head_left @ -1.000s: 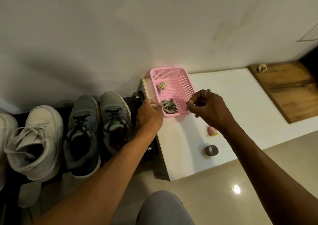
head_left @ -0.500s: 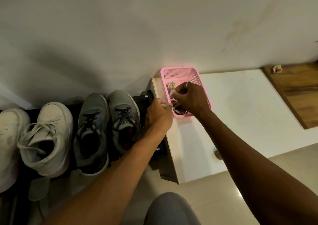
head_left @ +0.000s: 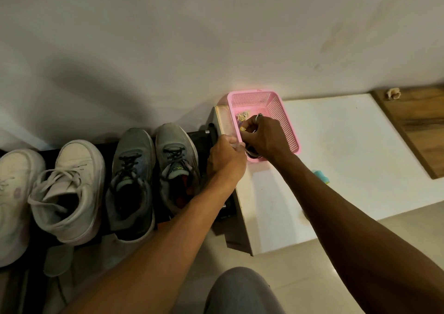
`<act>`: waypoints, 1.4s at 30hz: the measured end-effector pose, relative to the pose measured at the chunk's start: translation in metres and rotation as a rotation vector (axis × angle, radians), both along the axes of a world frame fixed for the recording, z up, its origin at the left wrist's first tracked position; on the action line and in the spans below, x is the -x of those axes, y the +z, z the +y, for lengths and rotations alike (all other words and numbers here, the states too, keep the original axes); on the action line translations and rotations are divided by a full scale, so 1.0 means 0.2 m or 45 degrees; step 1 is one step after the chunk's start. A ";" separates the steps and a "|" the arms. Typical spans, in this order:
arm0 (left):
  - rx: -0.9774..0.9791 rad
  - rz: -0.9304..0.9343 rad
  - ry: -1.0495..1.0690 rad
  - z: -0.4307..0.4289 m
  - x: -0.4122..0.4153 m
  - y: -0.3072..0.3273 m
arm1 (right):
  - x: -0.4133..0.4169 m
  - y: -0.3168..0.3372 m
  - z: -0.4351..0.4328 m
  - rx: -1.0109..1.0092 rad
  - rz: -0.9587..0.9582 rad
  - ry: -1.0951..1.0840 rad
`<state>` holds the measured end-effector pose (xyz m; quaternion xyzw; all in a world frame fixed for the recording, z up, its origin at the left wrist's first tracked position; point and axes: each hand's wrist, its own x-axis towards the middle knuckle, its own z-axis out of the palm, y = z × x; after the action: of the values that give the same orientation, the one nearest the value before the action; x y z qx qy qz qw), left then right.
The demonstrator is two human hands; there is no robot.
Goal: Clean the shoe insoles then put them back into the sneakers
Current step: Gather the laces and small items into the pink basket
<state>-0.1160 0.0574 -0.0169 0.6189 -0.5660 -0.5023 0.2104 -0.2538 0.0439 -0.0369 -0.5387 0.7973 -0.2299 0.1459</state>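
Two grey sneakers (head_left: 131, 176) (head_left: 176, 167) stand side by side on a black shoe rack (head_left: 200, 135); the right one shows red inside. Left of them stand white high-top sneakers (head_left: 67, 188). A pale insole-shaped piece (head_left: 57, 260) lies on the floor below them. A pink mesh basket (head_left: 286, 121) sits on the white cabinet's corner. My left hand (head_left: 225, 159) grips the basket's near left rim. My right hand (head_left: 263, 135) reaches inside the basket, fingers curled down on a grey bundle (head_left: 251, 154) that it mostly hides.
The white cabinet top (head_left: 348, 157) runs to the right, with a wooden board (head_left: 420, 126) at its far end. A small teal object (head_left: 320, 175) peeks out beside my right forearm. The wall rises directly behind. My knee (head_left: 240, 292) is at the bottom.
My right hand has moved from the basket's near right edge into the basket, over the grey bundle. My left hand has stayed on the rim. The view has shifted left.
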 end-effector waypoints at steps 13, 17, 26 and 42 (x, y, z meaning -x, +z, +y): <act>0.018 0.003 0.001 -0.01 0.01 -0.02 | 0.02 -0.01 0.00 -0.014 0.023 -0.030; 0.030 0.000 0.002 -0.01 0.01 -0.03 | 0.02 0.00 0.01 -0.011 0.014 -0.041; 0.055 0.004 0.016 -0.02 0.01 -0.04 | 0.08 0.08 0.11 0.023 -0.015 -0.088; 0.078 -0.001 0.006 -0.01 0.00 -0.03 | 0.50 0.05 0.73 -0.080 0.023 -0.551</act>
<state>-0.1162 0.0546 -0.0223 0.6137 -0.5797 -0.4841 0.2302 -0.3545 0.1908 -0.0272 -0.3522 0.9024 -0.2262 0.1028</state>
